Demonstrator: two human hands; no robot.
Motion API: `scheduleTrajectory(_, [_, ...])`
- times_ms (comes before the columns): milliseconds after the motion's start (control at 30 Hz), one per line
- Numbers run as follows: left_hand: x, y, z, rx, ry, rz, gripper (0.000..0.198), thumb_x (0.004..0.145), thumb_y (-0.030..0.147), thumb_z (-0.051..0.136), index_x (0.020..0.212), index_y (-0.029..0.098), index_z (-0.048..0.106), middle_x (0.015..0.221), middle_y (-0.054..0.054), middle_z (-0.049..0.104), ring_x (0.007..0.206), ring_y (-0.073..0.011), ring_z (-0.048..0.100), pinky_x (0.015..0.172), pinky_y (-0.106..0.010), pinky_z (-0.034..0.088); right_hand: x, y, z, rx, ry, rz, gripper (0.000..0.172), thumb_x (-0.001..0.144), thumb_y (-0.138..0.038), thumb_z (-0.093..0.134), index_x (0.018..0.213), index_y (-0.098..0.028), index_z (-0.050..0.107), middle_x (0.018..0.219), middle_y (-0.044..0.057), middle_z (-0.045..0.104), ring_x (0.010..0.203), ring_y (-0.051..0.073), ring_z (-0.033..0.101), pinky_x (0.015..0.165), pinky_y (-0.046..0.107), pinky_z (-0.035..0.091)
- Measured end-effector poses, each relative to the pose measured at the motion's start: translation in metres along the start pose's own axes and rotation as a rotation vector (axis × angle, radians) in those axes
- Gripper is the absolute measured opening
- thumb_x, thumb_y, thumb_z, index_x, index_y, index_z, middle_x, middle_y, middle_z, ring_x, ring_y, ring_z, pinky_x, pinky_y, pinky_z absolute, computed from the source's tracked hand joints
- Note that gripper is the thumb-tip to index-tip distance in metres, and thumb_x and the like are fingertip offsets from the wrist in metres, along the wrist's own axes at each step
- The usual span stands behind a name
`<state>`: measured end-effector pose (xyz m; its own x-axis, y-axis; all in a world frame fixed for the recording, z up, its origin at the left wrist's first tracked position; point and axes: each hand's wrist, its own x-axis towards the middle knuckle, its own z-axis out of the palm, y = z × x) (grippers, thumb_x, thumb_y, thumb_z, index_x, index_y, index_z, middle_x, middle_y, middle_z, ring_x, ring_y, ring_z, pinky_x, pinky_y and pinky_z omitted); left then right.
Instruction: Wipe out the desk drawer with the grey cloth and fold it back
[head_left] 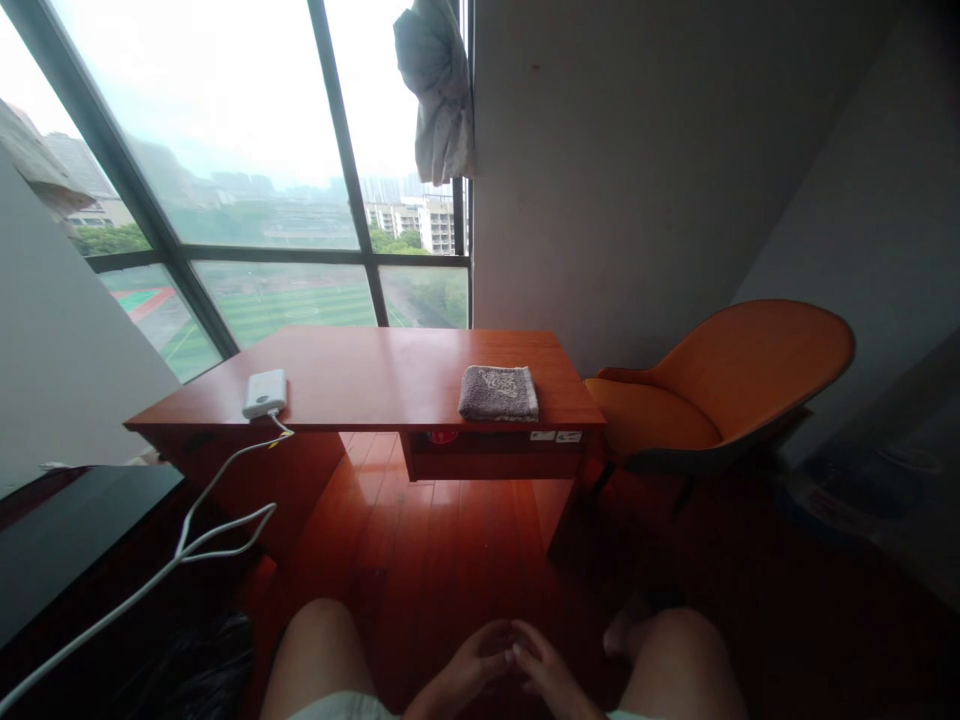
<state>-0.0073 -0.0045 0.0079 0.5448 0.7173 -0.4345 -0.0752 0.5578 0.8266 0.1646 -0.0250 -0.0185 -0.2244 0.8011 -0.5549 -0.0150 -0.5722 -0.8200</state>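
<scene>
My left hand (476, 662) and my right hand (541, 662) are low in the head view, between my knees. Their fingertips meet, with the fingers loosely curved and spread; nothing shows in either one. Beyond them stands a reddish-brown desk (375, 375). A folded grey-brown towel (499, 393) lies on its right part, near the front edge. On the left part rests a white box-shaped device (266, 392), with a white cable (225, 470) plugged in and hanging over the edge. Both hands are apart from these things.
An orange chair (712, 385) stands right of the desk. A dark glossy surface (82, 540) is at the left, with a black plastic bag (202, 650) below. Under the desktop are a shelf with a red object and a drawer (495, 466). Windows rise behind.
</scene>
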Motion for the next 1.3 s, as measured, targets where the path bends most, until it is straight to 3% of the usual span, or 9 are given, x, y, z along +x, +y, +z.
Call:
scheduleTrajectory(267, [0.001,-0.001,0.002,0.026,0.019,0.018,0.062,0.059,0.051,0.076,0.112,0.024,0.062,0.116,-0.008,0.065,0.105,-0.0302,0.059,0.08,-0.038,0.047,-0.006,-0.006,0.001,0.021,0.03,0.002,0.085,0.055,-0.069,0.061,0.124,-0.021,0.048,0.137,0.016,0.048,0.117,0.029,0.053,0.08,0.038,0.047])
scheduleTrajectory(600, [0.0,-0.003,-0.005,0.051,0.071,0.007,0.064,0.058,0.055,0.074,0.114,0.026,0.061,0.117,-0.007,0.065,0.106,-0.0296,0.059,0.082,-0.038,0.047,0.005,-0.006,0.009,0.008,0.041,0.008,0.068,0.062,-0.061,0.061,0.118,-0.025,0.053,0.133,0.012,0.054,0.112,0.028,0.056,0.081,0.039,0.047])
scheduleTrajectory(800, [0.0,0.0,-0.005,0.062,0.135,0.026,0.066,0.057,0.059,0.073,0.112,0.024,0.062,0.115,-0.008,0.066,0.103,-0.0304,0.06,0.082,-0.041,0.048,0.016,-0.002,0.015,0.012,0.071,-0.023,0.068,0.062,-0.06,0.059,0.119,-0.023,0.052,0.131,0.013,0.054,0.112,0.028,0.056,0.076,0.036,0.049])
scheduleTrajectory(1000, [-0.002,0.002,-0.003,0.037,0.124,0.083,0.06,0.061,0.055,0.073,0.11,0.022,0.063,0.112,-0.009,0.068,0.105,-0.0295,0.06,0.09,-0.041,0.045,0.016,-0.004,0.017,-0.031,0.087,-0.043,0.068,0.059,-0.062,0.06,0.115,-0.025,0.056,0.128,0.012,0.057,0.115,0.03,0.054,0.073,0.036,0.049])
scheduleTrajectory(1300, [0.006,0.0,-0.005,0.021,0.157,0.188,0.063,0.059,0.048,0.077,0.115,0.022,0.062,0.122,-0.012,0.063,0.117,-0.0313,0.054,0.1,-0.041,0.041,0.02,-0.001,0.013,0.03,0.049,-0.128,0.066,0.068,-0.054,0.058,0.124,-0.021,0.048,0.134,0.014,0.051,0.119,0.027,0.052,0.081,0.037,0.05])
